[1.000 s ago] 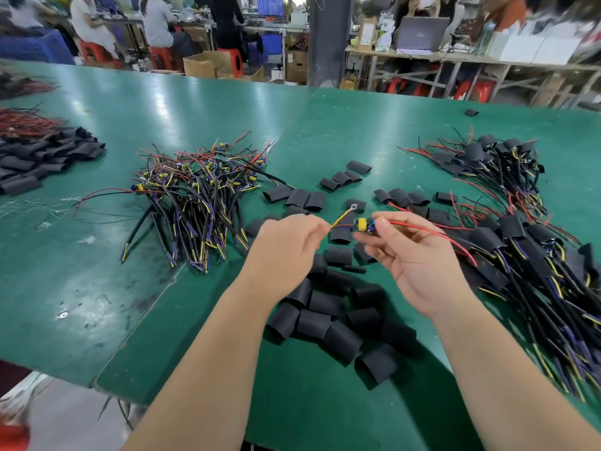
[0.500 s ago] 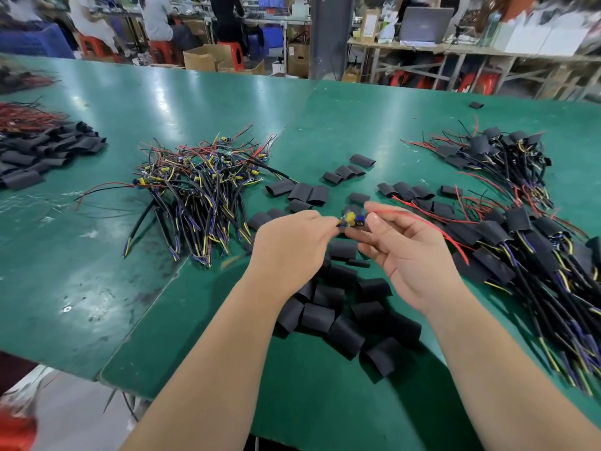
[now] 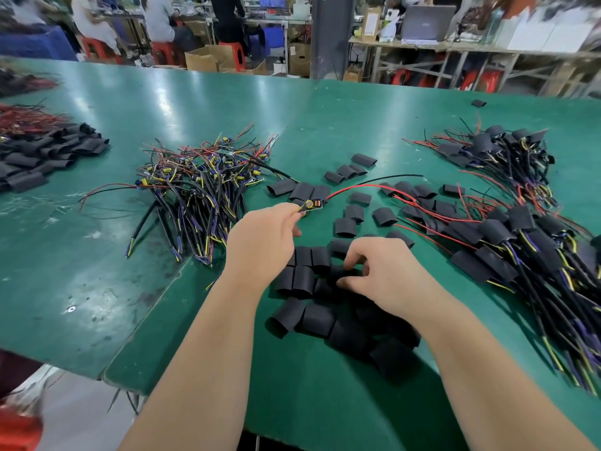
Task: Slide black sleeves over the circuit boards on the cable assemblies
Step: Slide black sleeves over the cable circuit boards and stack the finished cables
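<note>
- On the green table (image 3: 97,255), the bare assemblies (image 3: 201,187) lie heaped to your left, the sleeved ones (image 3: 507,242) to your right, and the loose sleeves (image 3: 312,317) between.
- Your right hand (image 3: 383,275) has left the board and dropped to the loose pile. Thumb and forefinger curl about one black sleeve (image 3: 340,272).
- Your left hand (image 3: 260,245) now holds the cable assembly (image 3: 357,187) alone, pinching its leads just behind the circuit board (image 3: 313,204).
- Fetching has likely begun; sleeving comes next.
</note>
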Tool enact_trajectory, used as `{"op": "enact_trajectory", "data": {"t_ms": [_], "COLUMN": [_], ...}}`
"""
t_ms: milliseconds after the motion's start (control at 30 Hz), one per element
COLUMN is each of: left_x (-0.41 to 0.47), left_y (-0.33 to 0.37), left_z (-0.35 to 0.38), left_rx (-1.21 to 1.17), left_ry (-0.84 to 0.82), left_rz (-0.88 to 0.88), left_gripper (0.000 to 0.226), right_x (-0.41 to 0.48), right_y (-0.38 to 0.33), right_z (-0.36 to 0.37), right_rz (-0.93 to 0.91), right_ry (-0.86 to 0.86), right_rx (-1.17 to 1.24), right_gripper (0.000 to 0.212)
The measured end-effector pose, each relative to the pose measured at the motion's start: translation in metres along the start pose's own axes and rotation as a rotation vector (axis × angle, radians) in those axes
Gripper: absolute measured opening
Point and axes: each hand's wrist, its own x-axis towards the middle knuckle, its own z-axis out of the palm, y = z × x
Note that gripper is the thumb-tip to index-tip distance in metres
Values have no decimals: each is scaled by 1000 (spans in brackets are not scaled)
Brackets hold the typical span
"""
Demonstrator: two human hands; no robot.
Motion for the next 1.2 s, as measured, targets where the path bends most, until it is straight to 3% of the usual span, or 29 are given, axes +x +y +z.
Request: {"op": "enact_trajectory", "data": {"t_ms": [167,267,367,433,533,600,667,800,1200], "left_x": [0,0,-1,-1,-1,-1,-1,-1,-3], "left_y": [-6,-6,-6,-7,-8,-8,-8,-6,-6], "left_z": [0,1,1,1,2,2,3,3,3], "left_rx": [-73,-85,-105,-130,-154,-158,-167,-197,-163], "left_ry": [49,63,86,93,71,56,49,45,20], "left_rz": [32,51,46,44,48,56,62,55,39], "left_gripper": [21,20,21,23,22,21,21,27,20], "right_x": [4,4,3,5,5,2,-1,-4,-9], "right_y": [5,6,12,17,25,32,35,32,14], "right_z": [-1,-3,-6,-13,-31,-41,-48,-49,-48], "right_rz": [60,37,15,93,205,146,32,-116,-187], "right_ry": [-82,-114,-21,160,411,440,403,322,158], "right_rx": [86,99,186,413,1140,1514,1650,1669,1567], "right_gripper": [37,26,29,27,15,10,5,11,17]}}
